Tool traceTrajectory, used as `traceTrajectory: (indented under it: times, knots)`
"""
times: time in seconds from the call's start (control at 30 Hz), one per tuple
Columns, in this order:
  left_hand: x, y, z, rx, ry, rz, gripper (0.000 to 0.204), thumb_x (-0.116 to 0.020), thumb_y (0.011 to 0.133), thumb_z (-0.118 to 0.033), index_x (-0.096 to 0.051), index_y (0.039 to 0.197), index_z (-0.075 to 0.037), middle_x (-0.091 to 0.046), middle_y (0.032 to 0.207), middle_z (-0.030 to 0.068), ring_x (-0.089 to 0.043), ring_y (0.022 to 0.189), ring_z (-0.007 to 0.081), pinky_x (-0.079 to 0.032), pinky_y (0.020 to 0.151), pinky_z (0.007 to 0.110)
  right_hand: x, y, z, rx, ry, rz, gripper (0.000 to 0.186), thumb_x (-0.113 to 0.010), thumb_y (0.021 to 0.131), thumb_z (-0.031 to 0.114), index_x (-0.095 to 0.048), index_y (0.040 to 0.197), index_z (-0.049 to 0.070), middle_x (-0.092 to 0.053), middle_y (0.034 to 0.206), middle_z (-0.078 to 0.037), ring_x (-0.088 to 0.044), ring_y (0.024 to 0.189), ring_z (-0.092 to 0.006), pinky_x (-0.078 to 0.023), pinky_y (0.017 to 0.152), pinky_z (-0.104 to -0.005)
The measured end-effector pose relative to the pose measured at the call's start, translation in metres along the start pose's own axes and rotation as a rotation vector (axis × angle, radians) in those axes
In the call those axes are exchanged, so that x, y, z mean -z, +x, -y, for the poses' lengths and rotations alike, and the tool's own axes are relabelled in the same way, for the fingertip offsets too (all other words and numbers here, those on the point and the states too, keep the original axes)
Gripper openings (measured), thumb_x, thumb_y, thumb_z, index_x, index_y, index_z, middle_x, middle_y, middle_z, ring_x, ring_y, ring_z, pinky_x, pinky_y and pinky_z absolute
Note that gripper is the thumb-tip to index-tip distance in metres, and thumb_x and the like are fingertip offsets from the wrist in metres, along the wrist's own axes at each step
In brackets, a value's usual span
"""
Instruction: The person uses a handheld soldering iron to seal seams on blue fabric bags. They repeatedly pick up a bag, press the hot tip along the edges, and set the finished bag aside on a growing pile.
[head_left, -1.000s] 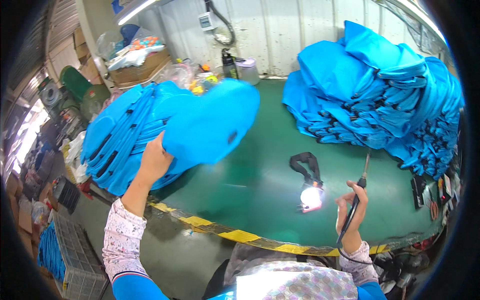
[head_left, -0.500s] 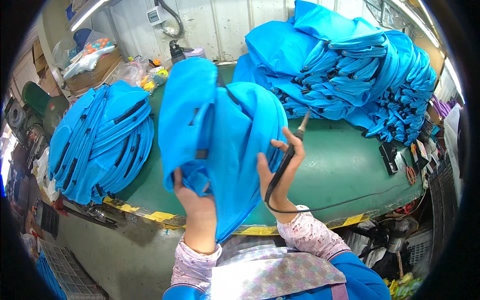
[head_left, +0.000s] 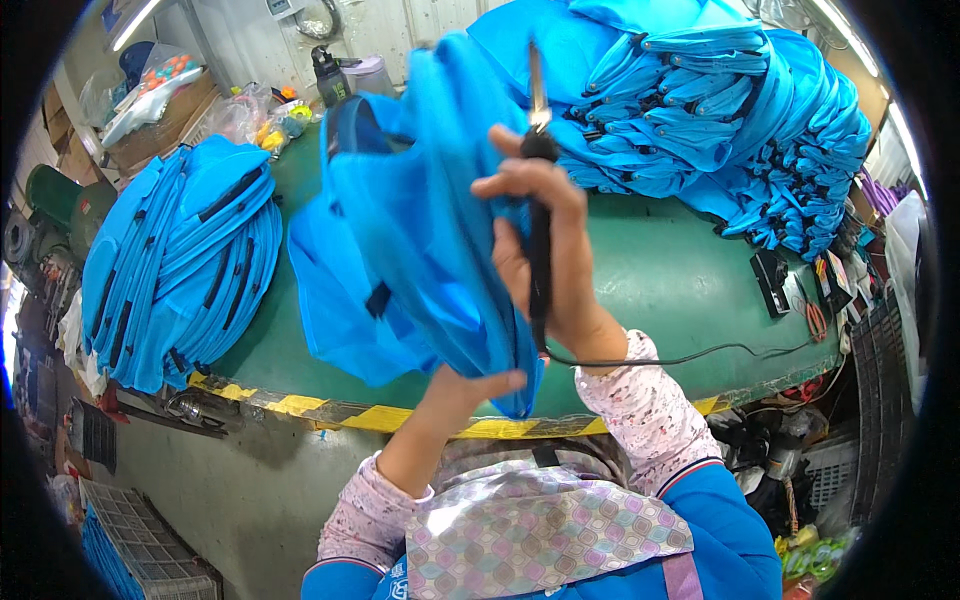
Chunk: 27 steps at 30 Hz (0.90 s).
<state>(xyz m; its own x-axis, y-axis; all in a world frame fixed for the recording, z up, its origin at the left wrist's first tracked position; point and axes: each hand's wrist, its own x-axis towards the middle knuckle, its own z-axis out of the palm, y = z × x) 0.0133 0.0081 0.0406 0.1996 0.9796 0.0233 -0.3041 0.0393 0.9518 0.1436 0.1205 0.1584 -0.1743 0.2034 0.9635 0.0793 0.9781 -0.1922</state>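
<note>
Over the near middle of the table, a folded blue fabric piece (head_left: 400, 230) with small black tabs is held up, tilted and partly blurred. My left hand (head_left: 455, 400) is closed on its lower edge, the thumb showing and some fingers hidden behind the cloth. A corded soldering iron (head_left: 541, 270) with a black handle and metal tip sits in my right hand (head_left: 560, 225), tip pointing up and away. The right hand's fingers are curled around the handle, close beside the cloth; whether they also grip it I cannot tell.
A stack of folded blue fabric pieces (head_left: 180, 270) lies left on the green table (head_left: 660, 290). A larger blue heap (head_left: 670, 130) fills the back right. The iron's cord (head_left: 690, 358) runs right, near a black box (head_left: 771, 283). A dark bottle (head_left: 329, 78) stands at the back.
The blue fabric piece has been turned and tilted, its lower end swinging right. My right hand has moved up with the soldering iron, whose tip now points more upright. My left hand has shifted right.
</note>
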Motion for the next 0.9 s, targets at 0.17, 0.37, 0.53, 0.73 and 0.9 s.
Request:
traceTrajectory:
  times: [0.17,0.37,0.53,0.73,0.9]
  knots:
    - [0.009,0.007,0.037,-0.160,-0.203,-0.260,0.052,-0.072,0.087,-0.014,-0.053,0.134,-0.006,-0.062,0.126,0.0095,-0.059,0.118,0.0263,-0.046,0.102,0.038,0.010,-0.026,-0.017,0.000,-0.144,-0.143,0.051,-0.057,0.079,-0.017,-0.053,0.126,0.004,-0.052,0.138,-0.025,-0.062,0.113,-0.0354,-0.051,0.094,-0.0393]
    - [0.007,0.013,0.017,0.039,-0.389,-0.064,0.075,-0.082,0.078,-0.014,-0.043,0.142,-0.004,-0.058,0.132,0.0076,-0.058,0.119,0.0232,-0.048,0.102,0.037,0.009,-0.046,-0.020,-0.033,-0.086,-0.075,0.049,-0.059,0.084,-0.012,-0.047,0.129,0.004,-0.051,0.138,-0.028,-0.063,0.115,-0.0345,-0.050,0.097,-0.0429]
    - [-0.015,0.025,0.003,0.090,-0.151,-0.118,0.067,-0.081,0.081,-0.006,-0.048,0.138,0.000,-0.060,0.131,0.0082,-0.059,0.116,0.0189,-0.048,0.100,0.036,0.025,-0.047,0.006,0.027,-0.322,-0.159,0.050,-0.070,0.077,-0.010,-0.058,0.123,0.007,-0.064,0.123,-0.020,-0.061,0.112,-0.0365,-0.045,0.098,-0.0484]
    - [-0.018,0.036,0.016,-0.012,-0.092,-0.155,0.052,-0.079,0.084,-0.005,-0.055,0.130,-0.001,-0.066,0.120,0.0070,-0.063,0.106,0.0184,-0.051,0.095,0.033,0.089,-0.104,0.080,-0.166,-0.286,-0.035,0.036,-0.074,0.077,0.006,-0.064,0.112,0.006,-0.058,0.075,-0.002,-0.049,0.065,-0.0216,-0.035,0.072,-0.0383]
    - [-0.017,0.036,0.020,-0.017,-0.066,-0.170,0.046,-0.076,0.085,-0.004,-0.057,0.127,0.000,-0.068,0.115,0.0104,-0.066,0.103,0.0215,-0.052,0.092,0.035,0.095,-0.135,0.089,-0.133,-0.370,0.127,0.036,-0.075,0.072,0.011,-0.067,0.106,0.010,-0.047,0.065,0.004,-0.047,0.062,-0.0173,-0.033,0.071,-0.0366]
